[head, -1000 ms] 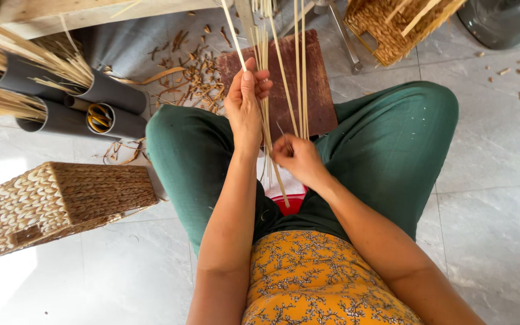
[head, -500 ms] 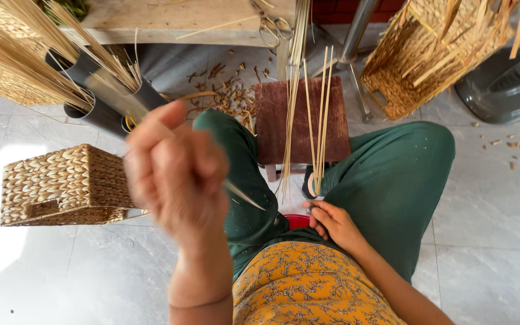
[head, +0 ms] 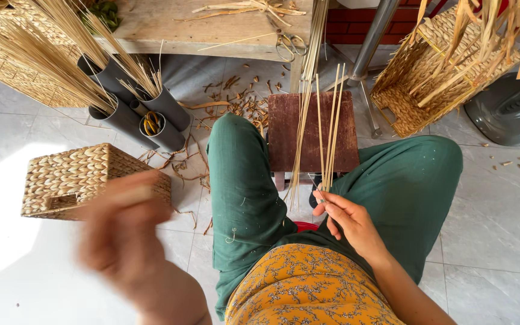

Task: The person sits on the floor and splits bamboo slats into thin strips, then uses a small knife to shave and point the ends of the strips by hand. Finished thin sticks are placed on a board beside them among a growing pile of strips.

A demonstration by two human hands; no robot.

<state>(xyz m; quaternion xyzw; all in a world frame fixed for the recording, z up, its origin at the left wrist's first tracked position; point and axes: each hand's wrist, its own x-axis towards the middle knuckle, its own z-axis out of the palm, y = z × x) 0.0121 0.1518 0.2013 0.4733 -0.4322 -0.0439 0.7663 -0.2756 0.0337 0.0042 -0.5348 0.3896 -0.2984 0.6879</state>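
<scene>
I sit with green trousers (head: 242, 192) spread around a small red-brown stool (head: 290, 132). My right hand (head: 347, 222) is closed on the lower ends of several thin pale sticks (head: 326, 138), which stand upright over the stool between my knees. My left hand (head: 124, 232) is raised at the lower left, close to the camera and badly blurred. It hangs in front of a woven box (head: 73, 174). A pale streak crosses its fingers, and I cannot tell whether it holds anything.
Grey tubes (head: 164, 108) full of straw stalks stand on the tiled floor at the upper left. A wooden table (head: 170, 24) with scissors (head: 290, 45) is ahead. A half-woven basket (head: 416, 90) and a grey appliance (head: 513, 111) sit at the right. Fibre scraps (head: 242, 105) litter the floor.
My left hand left the sticks, swung up near the camera with one thin stick, and now drops to the lower left. My right hand keeps its grip on the bundle.
</scene>
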